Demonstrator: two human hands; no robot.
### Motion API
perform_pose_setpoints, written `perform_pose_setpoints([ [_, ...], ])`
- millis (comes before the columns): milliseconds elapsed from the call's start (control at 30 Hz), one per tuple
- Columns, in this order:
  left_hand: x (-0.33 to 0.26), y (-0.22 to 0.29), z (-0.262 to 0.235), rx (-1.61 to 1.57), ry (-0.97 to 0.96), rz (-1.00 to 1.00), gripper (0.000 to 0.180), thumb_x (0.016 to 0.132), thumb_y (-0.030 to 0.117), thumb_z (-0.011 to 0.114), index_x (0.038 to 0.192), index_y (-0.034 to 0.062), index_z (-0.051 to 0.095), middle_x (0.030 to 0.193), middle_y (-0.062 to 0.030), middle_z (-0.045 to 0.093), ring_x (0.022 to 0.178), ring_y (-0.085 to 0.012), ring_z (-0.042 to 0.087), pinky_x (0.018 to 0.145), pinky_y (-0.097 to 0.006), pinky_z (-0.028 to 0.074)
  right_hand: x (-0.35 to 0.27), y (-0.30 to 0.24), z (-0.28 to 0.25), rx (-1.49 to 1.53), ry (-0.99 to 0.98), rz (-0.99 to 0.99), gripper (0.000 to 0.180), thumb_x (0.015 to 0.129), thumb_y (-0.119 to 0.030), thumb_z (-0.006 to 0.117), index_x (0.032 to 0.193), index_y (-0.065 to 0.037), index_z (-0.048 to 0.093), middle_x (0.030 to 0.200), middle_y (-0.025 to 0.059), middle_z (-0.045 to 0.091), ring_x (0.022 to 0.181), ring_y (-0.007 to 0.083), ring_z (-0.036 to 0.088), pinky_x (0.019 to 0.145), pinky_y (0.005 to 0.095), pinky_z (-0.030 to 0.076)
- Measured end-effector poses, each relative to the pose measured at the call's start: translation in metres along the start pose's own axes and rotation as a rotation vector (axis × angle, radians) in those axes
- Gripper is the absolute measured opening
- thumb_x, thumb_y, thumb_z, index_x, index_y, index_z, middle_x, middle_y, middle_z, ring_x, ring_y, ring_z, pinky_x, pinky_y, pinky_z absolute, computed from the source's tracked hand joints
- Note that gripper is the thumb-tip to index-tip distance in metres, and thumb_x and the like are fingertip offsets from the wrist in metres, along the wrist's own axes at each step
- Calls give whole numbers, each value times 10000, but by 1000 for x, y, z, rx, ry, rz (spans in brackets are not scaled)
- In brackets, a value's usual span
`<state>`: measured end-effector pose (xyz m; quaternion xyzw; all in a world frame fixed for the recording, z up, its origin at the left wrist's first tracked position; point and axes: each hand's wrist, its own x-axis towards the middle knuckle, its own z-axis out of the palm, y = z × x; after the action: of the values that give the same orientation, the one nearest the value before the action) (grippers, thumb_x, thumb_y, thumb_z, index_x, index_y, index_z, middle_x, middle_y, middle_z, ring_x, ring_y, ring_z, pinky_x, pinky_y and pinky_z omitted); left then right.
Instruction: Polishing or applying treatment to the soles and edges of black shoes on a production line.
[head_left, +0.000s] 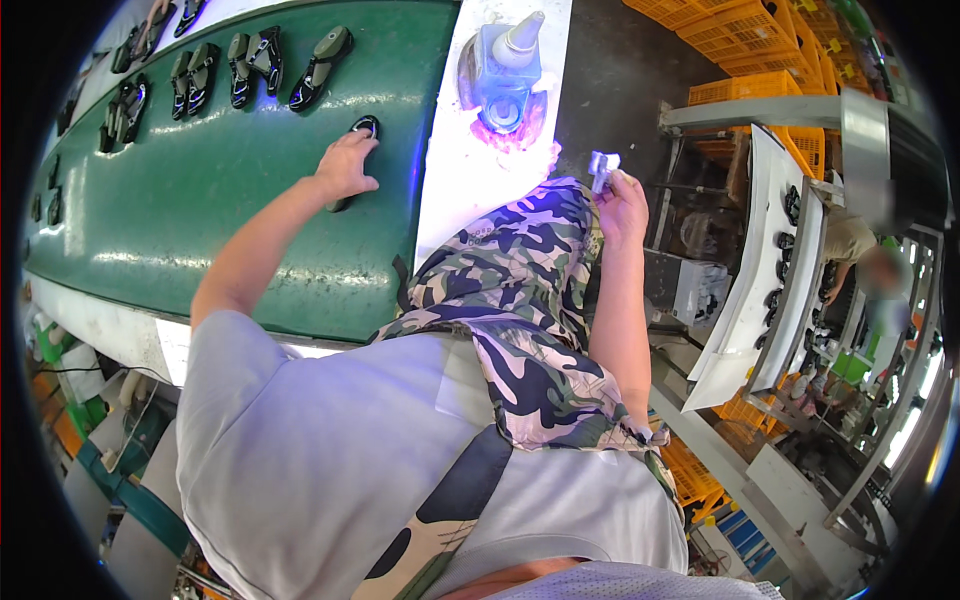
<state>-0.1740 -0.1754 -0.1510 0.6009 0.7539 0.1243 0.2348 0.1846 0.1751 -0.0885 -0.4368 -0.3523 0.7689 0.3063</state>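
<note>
On the green conveyor belt (pixel 250 180), my left hand (pixel 345 165) lies over a dark-edged sandal (pixel 366 125), fingers bent across it and thumb out to the right. Most of that sandal is hidden under the palm; its toe and heel end peek out. My right hand (pixel 622 208) is raised past the apron at the right, pinching a small crumpled white-violet piece (pixel 603 168), perhaps cloth; its exact kind is unclear. Farther up the belt lie more sandals, including a single one (pixel 321 68) and a pair (pixel 256 65), dark with grey-green straps.
Beside the belt, a brightly lit white ledge (pixel 460 150) carries a blue container (pixel 507 75) with a pale cone-shaped nozzle. Orange crates (pixel 745 35) are stacked at the far right. A white rack shelf (pixel 755 270) holds dark shoes, with another person (pixel 850 245) beyond it.
</note>
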Motion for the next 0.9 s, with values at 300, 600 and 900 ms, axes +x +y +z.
perform_pose_setpoints([
  [300, 17, 2, -23, 88, -363, -830, 725, 614, 332, 875, 1181, -41, 621, 1113, -222, 681, 1024, -354, 673, 898, -417, 545, -18, -12, 52, -126, -1, -6, 95, 882, -108, 692, 908, -102, 601, 813, 9, 660, 676, 111, 593, 618, 297, 459],
  [600, 34, 22, -9, -1665, 153, -565, 557, 746, 123, 764, 1250, 29, 547, 1135, -112, 662, 1069, -285, 634, 1020, -440, 470, -36, -32, 21, -44, 61, -53, 146, 838, -102, 738, 855, -89, 594, 784, 20, 655, 640, 99, 583, 575, 258, 445],
  [900, 80, 215, -60, -1138, 451, 271, 604, 708, 2, 814, 1241, -3, 530, 1195, -90, 613, 1128, -194, 595, 990, -353, 499, -65, -48, 51, -236, -50, -243, 198, 756, -37, 788, 804, -56, 597, 756, 13, 611, 652, 75, 539, 591, 239, 439],
])
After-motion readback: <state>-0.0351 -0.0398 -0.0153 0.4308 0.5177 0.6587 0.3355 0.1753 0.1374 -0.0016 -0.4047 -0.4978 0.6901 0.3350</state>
